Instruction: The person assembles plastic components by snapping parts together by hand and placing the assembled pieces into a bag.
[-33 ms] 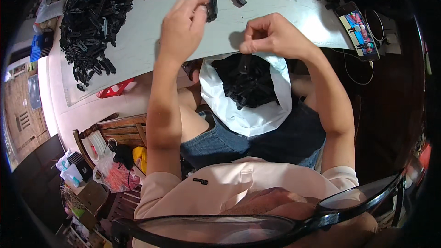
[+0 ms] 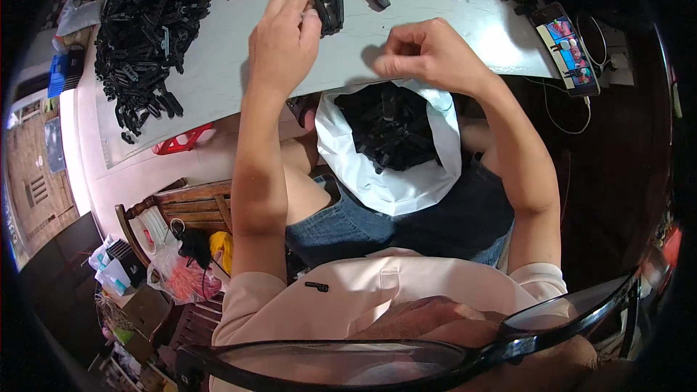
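Note:
My left hand (image 2: pixel 284 40) is over the far table, its thumb and forefinger parted around the near end of some narrow black plastic pieces (image 2: pixel 334 11). A firm grip on any of them does not show. My right hand (image 2: pixel 435 58) hovers above the far rim of a white bag (image 2: pixel 392 199) on my lap. Its fingers are curled with a gap to the thumb, and nothing shows between them. Inside the bag lies a heap of black plastic pieces (image 2: pixel 392 138); their exact kind is too small to make out.
A big pile of black pieces (image 2: pixel 145 36) covers the left of the white table (image 2: pixel 225 58), with more along its far side. At the right edge lies a phone (image 2: pixel 570 51) with a white cable (image 2: pixel 566 131). A wooden chair (image 2: pixel 192 207) stands at left.
A black piece that was dropping beneath my right hand now rests on the heap in the bag. My left hand has shifted slightly left, and its fingertips have spread apart.

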{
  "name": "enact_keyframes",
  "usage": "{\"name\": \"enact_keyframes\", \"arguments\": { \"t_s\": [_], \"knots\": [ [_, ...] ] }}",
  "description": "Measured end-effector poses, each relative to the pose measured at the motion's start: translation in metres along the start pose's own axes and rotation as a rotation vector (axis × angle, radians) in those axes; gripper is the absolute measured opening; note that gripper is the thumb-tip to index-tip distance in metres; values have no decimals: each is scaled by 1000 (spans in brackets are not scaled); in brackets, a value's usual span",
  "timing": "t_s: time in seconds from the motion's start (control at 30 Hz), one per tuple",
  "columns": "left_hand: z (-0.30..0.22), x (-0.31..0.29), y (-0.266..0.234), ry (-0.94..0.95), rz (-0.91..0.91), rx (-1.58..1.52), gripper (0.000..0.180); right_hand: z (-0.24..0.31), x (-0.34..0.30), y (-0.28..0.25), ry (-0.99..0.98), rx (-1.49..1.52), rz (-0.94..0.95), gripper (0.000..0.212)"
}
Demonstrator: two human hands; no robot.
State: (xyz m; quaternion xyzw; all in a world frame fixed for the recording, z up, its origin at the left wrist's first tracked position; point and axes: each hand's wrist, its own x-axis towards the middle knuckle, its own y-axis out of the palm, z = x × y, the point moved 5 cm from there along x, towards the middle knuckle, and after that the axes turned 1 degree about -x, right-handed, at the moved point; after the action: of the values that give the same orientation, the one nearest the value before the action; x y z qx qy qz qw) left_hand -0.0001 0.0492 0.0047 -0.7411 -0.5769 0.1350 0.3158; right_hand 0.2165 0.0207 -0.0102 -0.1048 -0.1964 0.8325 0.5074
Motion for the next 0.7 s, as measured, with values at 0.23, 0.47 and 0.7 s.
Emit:
{"name": "enact_keyframes", "arguments": {
  "t_s": [0.23,0.47,0.7],
  "knots": [
    [-8,0,1,77,-81,327,25,2,19,-3,-237,-661,-514,26],
    [0,-2,-4,-18,-70,497,29,-6,28,-1,-200,-882,-417,24],
    [16,-1,-4,-60,-127,338,26,-9,16,-19,-104,-594,-535,29]
  ]
}}
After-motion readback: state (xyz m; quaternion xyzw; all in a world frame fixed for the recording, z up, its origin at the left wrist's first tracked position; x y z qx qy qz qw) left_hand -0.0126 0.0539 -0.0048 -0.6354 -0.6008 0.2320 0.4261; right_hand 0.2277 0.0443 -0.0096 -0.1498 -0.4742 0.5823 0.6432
